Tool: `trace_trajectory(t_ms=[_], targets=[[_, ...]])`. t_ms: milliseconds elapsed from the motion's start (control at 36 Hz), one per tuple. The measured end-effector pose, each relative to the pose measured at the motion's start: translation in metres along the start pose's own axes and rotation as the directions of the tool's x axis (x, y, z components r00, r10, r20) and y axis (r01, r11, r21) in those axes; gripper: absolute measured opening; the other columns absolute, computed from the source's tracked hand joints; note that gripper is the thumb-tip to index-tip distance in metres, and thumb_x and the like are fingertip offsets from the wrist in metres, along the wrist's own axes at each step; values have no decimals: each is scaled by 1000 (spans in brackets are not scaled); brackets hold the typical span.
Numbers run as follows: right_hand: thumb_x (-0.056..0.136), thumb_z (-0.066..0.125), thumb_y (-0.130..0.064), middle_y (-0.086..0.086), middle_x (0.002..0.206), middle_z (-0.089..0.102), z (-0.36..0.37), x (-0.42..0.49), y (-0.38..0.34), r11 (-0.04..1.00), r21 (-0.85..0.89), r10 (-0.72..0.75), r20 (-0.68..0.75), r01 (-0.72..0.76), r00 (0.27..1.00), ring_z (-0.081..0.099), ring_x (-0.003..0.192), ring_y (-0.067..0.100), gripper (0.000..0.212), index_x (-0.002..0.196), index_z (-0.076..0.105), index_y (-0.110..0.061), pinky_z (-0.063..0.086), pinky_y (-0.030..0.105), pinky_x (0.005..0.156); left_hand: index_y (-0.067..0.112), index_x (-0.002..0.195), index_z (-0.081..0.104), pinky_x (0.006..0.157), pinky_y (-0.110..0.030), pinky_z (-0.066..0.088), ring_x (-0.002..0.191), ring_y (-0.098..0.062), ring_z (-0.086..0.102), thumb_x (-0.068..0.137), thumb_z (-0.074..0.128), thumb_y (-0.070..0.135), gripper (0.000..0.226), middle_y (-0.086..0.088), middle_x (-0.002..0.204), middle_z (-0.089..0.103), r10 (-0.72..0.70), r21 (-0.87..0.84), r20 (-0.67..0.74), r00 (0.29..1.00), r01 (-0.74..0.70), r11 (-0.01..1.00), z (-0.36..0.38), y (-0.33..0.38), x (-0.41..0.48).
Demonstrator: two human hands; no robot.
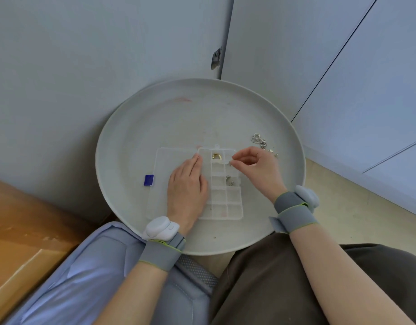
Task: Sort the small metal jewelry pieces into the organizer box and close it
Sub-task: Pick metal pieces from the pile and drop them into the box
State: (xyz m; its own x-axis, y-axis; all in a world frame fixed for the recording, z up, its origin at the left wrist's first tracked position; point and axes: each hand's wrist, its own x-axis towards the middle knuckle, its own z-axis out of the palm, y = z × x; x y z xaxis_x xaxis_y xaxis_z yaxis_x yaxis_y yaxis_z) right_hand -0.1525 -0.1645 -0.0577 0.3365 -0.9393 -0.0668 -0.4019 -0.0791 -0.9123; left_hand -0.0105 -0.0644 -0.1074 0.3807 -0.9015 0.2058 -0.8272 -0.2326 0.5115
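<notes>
— Where does the organizer box (225,184) sit?

— On the round tray (178,118), a little toward its near edge and about midway between left and right. It is open. The clear lid (163,165) lies flat on the tray to the left of the compartments.

— And the left hand (187,191)?

— It lies palm down with the fingers straight and together, across the seam where the lid meets the box. It grips nothing.

— The right hand (256,167)?

— Thumb and forefinger are pinched narrow on a tiny piece (230,163), too small to say what kind. The fingertips hover over the box's right column, near its far end. The other fingers are loosely curled.

— Is anything in the compartments?

— A gold piece (217,156) is in the middle compartment of the far row. A silver piece (229,180) is in the right column, two rows nearer.

— What is outside the box?

— The loose pieces (261,141) lie in a small cluster near the tray's right edge, just beyond the right hand. A blue tag (148,180) lies just beside the lid's left edge.
</notes>
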Motion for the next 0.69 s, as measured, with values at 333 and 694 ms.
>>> trace_trajectory(t_ms=[333, 694], targets=[[78, 67, -21, -11, 78, 72, 31, 6, 1, 854, -483, -181, 67, 191, 981, 50, 84, 12, 5, 80, 67, -25, 39, 30, 75, 9, 135, 48, 108, -37, 34, 129, -22, 45, 89, 21, 28, 57, -6, 140, 50, -12, -58, -30, 999, 10, 998, -1, 2, 0], [75, 69, -27, -19, 72, 68, 18, 10, -2, 893, -423, -185, -35, 153, 982, 53, 81, 11, 4, 75, 65, -29, 41, 39, 89, 9, 134, 49, 108, -36, 34, 128, -21, 46, 91, 23, 26, 54, -4, 139, 50, -11, -69, -16, 1000, 10, 998, -1, 1, 0]])
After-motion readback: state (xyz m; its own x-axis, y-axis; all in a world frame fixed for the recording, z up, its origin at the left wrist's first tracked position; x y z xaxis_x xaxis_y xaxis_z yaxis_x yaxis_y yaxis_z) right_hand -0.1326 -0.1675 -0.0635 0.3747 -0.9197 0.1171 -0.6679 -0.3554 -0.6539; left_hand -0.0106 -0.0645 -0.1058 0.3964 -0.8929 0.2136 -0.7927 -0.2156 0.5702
